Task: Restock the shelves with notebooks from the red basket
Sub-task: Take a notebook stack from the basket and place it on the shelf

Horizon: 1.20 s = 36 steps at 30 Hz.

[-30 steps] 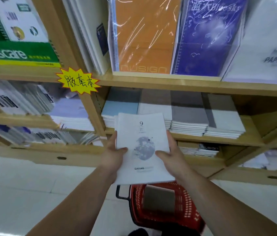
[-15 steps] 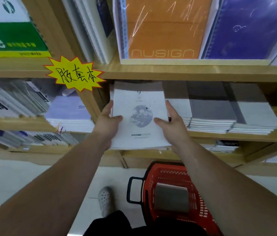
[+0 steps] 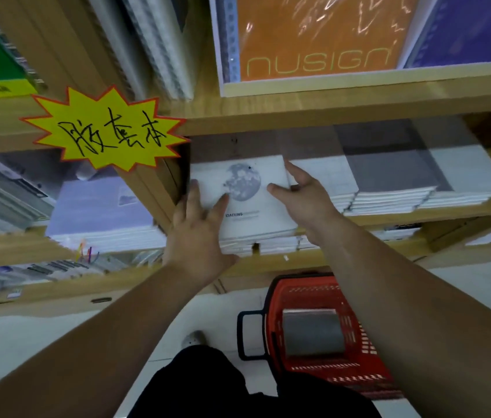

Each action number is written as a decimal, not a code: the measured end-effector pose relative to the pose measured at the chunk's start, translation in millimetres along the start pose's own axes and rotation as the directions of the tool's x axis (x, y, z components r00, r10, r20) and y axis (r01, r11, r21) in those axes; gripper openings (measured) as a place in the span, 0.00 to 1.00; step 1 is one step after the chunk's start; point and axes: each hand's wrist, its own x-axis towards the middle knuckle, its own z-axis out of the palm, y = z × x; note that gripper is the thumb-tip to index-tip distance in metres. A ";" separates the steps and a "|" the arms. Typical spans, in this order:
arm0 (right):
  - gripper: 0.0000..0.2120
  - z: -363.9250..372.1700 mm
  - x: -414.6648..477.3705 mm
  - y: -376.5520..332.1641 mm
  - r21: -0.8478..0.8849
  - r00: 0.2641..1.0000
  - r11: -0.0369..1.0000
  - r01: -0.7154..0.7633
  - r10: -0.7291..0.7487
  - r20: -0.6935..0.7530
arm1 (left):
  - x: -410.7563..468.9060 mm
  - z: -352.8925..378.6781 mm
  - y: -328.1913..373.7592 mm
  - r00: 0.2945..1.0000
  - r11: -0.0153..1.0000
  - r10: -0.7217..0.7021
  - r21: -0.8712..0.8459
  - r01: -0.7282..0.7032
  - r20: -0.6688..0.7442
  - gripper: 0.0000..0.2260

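A white notebook (image 3: 256, 203) with a grey moon on its cover lies on top of a stack at the left end of the middle wooden shelf (image 3: 389, 217). My left hand (image 3: 199, 233) grips its left edge, thumb on the cover. My right hand (image 3: 307, 194) holds its right edge, thumb on top. Below on the floor stands the red basket (image 3: 359, 369) with a black handle; a grey notebook (image 3: 313, 331) lies inside it.
More grey and white notebook stacks (image 3: 389, 176) fill the shelf to the right. A yellow starburst sign (image 3: 108, 131) sticks out from the shelf post. An orange wrapped notebook (image 3: 313, 37) stands on the shelf above. My shoe (image 3: 193, 337) is on the pale floor.
Both hands carried the white notebook up and forward from above the basket into the shelf, where it now rests on the stack. The view moved closer to the shelf.
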 end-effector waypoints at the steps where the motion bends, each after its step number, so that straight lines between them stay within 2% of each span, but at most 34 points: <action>1: 0.32 -5.7 -6.7 3.5 -0.023 1.000 1.000 0.001 0.000 0.024 | -0.3 4.4 1.7 0.998 0.997 0.033 0.074 -0.028 -0.060 0.49; 4: 0.30 -15.0 -17.9 21.1 -0.102 0.996 0.994 0.050 -0.042 0.078 | 4.6 14.3 2.2 0.973 0.985 0.108 0.152 -0.078 -0.203 0.42; 6: 0.27 -14.7 -13.4 29.8 -0.099 0.992 0.989 0.110 -0.103 0.068 | 8.4 18.7 0.3 0.959 0.975 0.156 0.195 -0.110 -0.238 0.41; 10: 0.31 -10.9 6.1 24.1 -0.111 0.981 0.975 0.192 -0.194 0.000 | 22.8 17.1 -3.1 0.931 0.944 0.241 0.289 -0.159 -0.273 0.37; 13: 0.29 -6.7 26.8 8.3 -0.192 0.973 0.955 0.228 -0.232 0.001 | 44.1 5.5 -2.9 0.953 0.939 0.194 0.324 -0.113 -0.231 0.36; 17: 0.28 2.7 51.2 -12.2 -0.420 0.966 0.871 0.254 -0.248 0.069 | 73.4 -7.7 -2.2 0.985 0.933 0.046 0.361 0.016 -0.163 0.36; 22: 0.31 0.3 60.5 -23.2 -0.431 0.976 0.877 0.213 -0.215 0.045 | 88.3 -11.0 3.7 0.996 0.931 -0.050 0.356 0.074 -0.078 0.40; 24: 0.30 1.7 60.7 -22.5 -0.369 0.981 0.909 0.194 -0.186 0.057 | 89.4 -8.2 3.9 0.995 0.948 -0.045 0.310 0.071 -0.090 0.40; 27: 0.32 4.6 59.1 -20.5 -0.231 0.987 0.960 0.161 -0.159 0.028 | 90.8 -6.2 5.3 0.987 0.988 -0.051 0.139 0.072 -0.152 0.42; 29: 0.29 4.8 58.6 -16.5 -0.199 0.990 0.971 0.135 -0.140 -0.015 | 89.5 -5.1 6.6 0.981 0.992 -0.081 0.079 0.096 -0.175 0.44; 32: 0.24 4.7 62.9 -8.5 -0.100 0.997 0.993 0.064 -0.068 -0.038 | 82.3 -1.8 11.4 0.979 0.988 -0.153 0.008 0.155 -0.138 0.44; 36: 0.28 2.5 64.7 -14.8 -0.147 1.000 0.989 0.013 -0.012 0.004 | 77.6 -2.9 17.2 0.973 0.983 -0.167 -0.107 0.152 -0.158 0.40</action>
